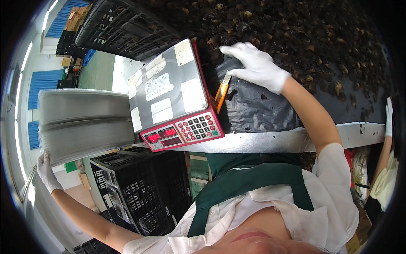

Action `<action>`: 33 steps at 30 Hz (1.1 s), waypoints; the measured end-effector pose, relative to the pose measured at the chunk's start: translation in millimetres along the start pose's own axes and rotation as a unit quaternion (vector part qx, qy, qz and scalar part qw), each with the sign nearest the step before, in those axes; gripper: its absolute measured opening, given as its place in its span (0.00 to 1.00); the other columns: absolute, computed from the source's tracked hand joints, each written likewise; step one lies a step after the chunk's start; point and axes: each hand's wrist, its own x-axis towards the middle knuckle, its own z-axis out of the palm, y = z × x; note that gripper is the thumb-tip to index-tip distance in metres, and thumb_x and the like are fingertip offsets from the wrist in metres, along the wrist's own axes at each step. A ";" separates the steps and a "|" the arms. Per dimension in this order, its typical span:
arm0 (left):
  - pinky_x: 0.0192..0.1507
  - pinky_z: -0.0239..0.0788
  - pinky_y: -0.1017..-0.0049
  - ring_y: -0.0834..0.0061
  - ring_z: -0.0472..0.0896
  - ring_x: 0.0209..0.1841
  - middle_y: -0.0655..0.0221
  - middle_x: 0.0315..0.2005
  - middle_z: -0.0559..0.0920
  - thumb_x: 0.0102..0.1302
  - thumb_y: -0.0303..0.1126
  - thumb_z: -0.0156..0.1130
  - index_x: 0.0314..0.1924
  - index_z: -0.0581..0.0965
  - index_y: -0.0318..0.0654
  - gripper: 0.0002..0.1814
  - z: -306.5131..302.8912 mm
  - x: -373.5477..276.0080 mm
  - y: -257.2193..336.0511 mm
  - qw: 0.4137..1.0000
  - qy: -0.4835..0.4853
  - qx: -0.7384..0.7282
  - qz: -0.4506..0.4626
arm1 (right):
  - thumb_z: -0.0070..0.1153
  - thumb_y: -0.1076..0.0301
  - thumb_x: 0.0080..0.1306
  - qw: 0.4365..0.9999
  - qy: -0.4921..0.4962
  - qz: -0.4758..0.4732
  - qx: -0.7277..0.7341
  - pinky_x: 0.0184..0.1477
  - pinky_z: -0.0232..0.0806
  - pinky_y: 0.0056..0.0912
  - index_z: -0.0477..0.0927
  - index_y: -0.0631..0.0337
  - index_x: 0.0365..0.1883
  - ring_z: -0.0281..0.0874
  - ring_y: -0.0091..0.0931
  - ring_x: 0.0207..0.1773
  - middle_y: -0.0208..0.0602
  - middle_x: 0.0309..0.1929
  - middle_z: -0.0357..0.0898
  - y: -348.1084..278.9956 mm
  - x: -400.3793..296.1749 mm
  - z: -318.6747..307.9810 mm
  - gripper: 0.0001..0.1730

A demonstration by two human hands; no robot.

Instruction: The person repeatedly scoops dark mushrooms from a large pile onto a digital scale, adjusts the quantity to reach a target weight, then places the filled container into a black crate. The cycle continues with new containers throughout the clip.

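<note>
My left hand [49, 173], in a white glove, is at the lower outer corner of a stack of clear plastic trays or lids [87, 139]; whether its fingers grip the stack is unclear. My right hand [258, 68], gloved in white, has its fingers spread above black plastic sheeting [260, 109]. Its thumb is close to the metal tip of an orange-handled tool [223, 92]. Beyond the fingers lie many dark, dried, leaf-like pieces [285, 35], possibly dried fungus. Between my hands stands a red-framed digital scale [169, 85] with a metal pan and lit red digits.
A black plastic crate [123, 28] stands behind the scale. More black crates [146, 190] are below the metal table edge [253, 141]. At the far right is another person's gloved hand [389, 114]. Cartons [76, 17] are at the far upper left.
</note>
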 end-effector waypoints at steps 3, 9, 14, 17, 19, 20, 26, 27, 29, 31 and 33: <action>0.56 0.72 0.76 0.79 0.80 0.47 0.69 0.44 0.86 0.76 0.36 0.69 0.54 0.84 0.31 0.16 25.6 -24.8 42.2 0.996 0.077 0.040 0.025 | 0.75 0.52 0.60 0.987 -0.006 -0.024 -0.162 0.84 0.51 0.46 0.57 0.56 0.84 0.56 0.40 0.85 0.48 0.83 0.60 14.8 54.1 43.2 0.59; 0.63 0.72 0.70 0.69 0.83 0.55 0.63 0.52 0.87 0.76 0.41 0.65 0.57 0.84 0.34 0.19 67.0 -108.8 175.4 0.965 0.259 0.034 -0.032 | 0.74 0.57 0.58 0.973 0.020 -0.039 -0.225 0.87 0.42 0.50 0.57 0.55 0.83 0.48 0.39 0.88 0.42 0.85 0.56 31.1 128.8 86.1 0.58; 0.53 0.81 0.70 0.73 0.87 0.43 0.67 0.40 0.89 0.71 0.31 0.72 0.46 0.86 0.42 0.06 165.2 -185.0 195.2 0.950 0.185 0.121 0.220 | 0.69 0.63 0.62 0.970 0.061 -0.007 -0.237 0.85 0.44 0.57 0.60 0.39 0.83 0.48 0.37 0.88 0.34 0.85 0.56 40.3 174.3 72.7 0.51; 0.43 0.80 0.70 0.71 0.86 0.37 0.70 0.36 0.89 0.63 0.22 0.74 0.42 0.86 0.46 0.10 241.2 -230.5 204.5 0.917 0.071 0.104 0.378 | 0.69 0.61 0.65 0.962 -0.062 -0.030 -0.263 0.82 0.45 0.72 0.67 0.33 0.79 0.48 0.37 0.88 0.32 0.84 0.59 35.2 182.3 72.9 0.44; 0.39 0.78 0.66 0.65 0.86 0.35 0.70 0.32 0.86 0.58 0.24 0.76 0.37 0.82 0.51 0.12 285.8 -254.2 231.0 0.905 0.016 0.153 0.397 | 0.69 0.61 0.65 0.964 -0.049 -0.029 -0.260 0.81 0.46 0.73 0.70 0.33 0.76 0.50 0.36 0.87 0.32 0.81 0.63 45.2 185.9 75.5 0.41; 0.38 0.79 0.66 0.66 0.86 0.33 0.71 0.31 0.84 0.59 0.26 0.76 0.37 0.80 0.52 0.12 305.3 -259.8 230.9 0.912 -0.015 0.146 0.383 | 0.63 0.65 0.68 0.965 -0.047 -0.020 -0.258 0.80 0.45 0.75 0.77 0.35 0.71 0.58 0.36 0.84 0.34 0.74 0.71 43.2 187.6 73.6 0.31; 0.41 0.78 0.61 0.57 0.85 0.38 0.62 0.39 0.85 0.64 0.35 0.77 0.62 0.79 0.48 0.27 355.6 -293.8 241.1 0.923 -0.117 0.064 0.361 | 0.59 0.67 0.69 0.903 -0.011 -0.034 -0.427 0.69 0.60 0.63 0.89 0.37 0.52 0.77 0.31 0.66 0.25 0.55 0.83 61.8 153.9 37.2 0.16; 0.43 0.78 0.60 0.56 0.85 0.39 0.61 0.40 0.85 0.64 0.35 0.76 0.66 0.77 0.47 0.30 357.9 -298.9 241.4 0.929 -0.123 0.049 0.346 | 0.60 0.67 0.67 0.892 0.005 -0.022 -0.452 0.68 0.60 0.62 0.89 0.37 0.49 0.78 0.30 0.65 0.25 0.54 0.83 73.8 139.2 22.4 0.15; 0.46 0.77 0.59 0.55 0.85 0.40 0.60 0.44 0.85 0.64 0.36 0.76 0.70 0.75 0.45 0.34 355.9 -306.1 242.8 0.936 -0.122 0.019 0.329 | 0.57 0.72 0.65 0.908 0.016 0.012 -0.418 0.67 0.62 0.59 0.87 0.40 0.50 0.71 0.34 0.73 0.29 0.58 0.80 93.7 107.6 -7.6 0.18; 0.48 0.76 0.59 0.54 0.84 0.40 0.59 0.47 0.85 0.64 0.36 0.76 0.70 0.75 0.43 0.35 354.4 -310.1 244.6 0.936 -0.110 -0.020 0.332 | 0.62 0.73 0.60 0.905 0.057 0.034 -0.419 0.61 0.69 0.50 0.85 0.42 0.51 0.71 0.36 0.74 0.32 0.58 0.79 114.0 76.1 -31.5 0.20; 0.49 0.75 0.61 0.58 0.85 0.41 0.60 0.47 0.86 0.63 0.29 0.76 0.69 0.76 0.42 0.34 354.4 -315.6 237.8 0.931 -0.080 -0.027 0.356 | 0.68 0.70 0.59 0.906 0.098 0.060 -0.408 0.59 0.73 0.46 0.83 0.41 0.55 0.73 0.37 0.71 0.33 0.57 0.79 110.6 51.3 -51.6 0.25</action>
